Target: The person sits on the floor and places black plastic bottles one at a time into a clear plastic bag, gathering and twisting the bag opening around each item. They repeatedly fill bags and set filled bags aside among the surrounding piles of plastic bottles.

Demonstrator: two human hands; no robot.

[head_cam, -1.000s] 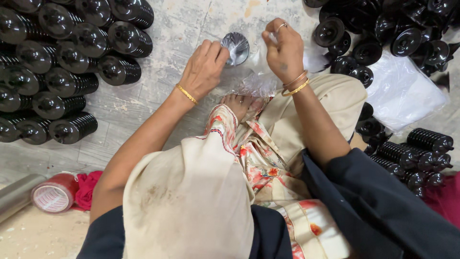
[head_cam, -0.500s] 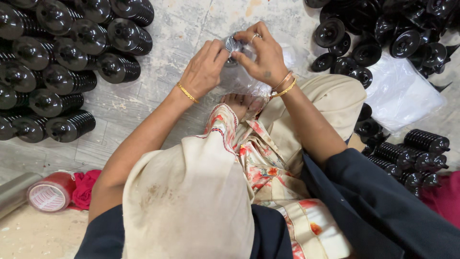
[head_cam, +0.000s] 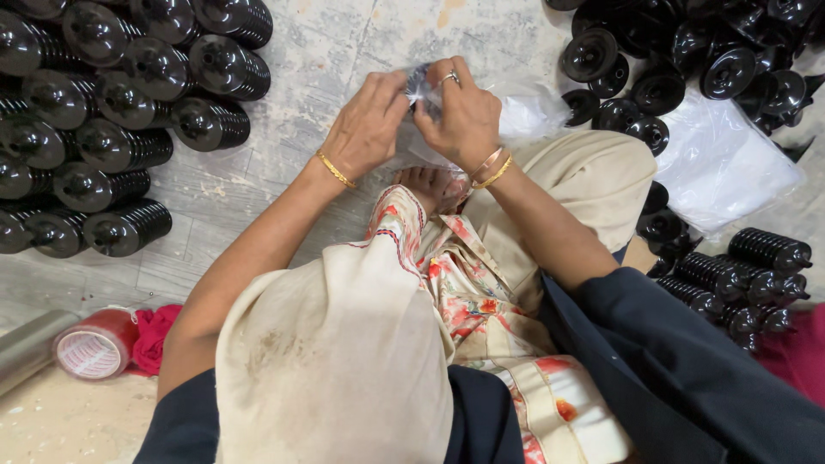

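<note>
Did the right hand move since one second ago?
Yes. The right hand moved left, away from the loose black parts on the floor, and now meets the left hand on the small wrapped piece.

A clear plastic bag [head_cam: 524, 116] lies crumpled on the floor just beyond the right hand [head_cam: 462, 116]. A larger white plastic bag [head_cam: 730, 163] lies flat at the right, between the loose black parts and the stacked ones.

Stacked spools [head_cam: 120, 120] left, loose discs [head_cam: 679, 60] right, hands between.
</note>
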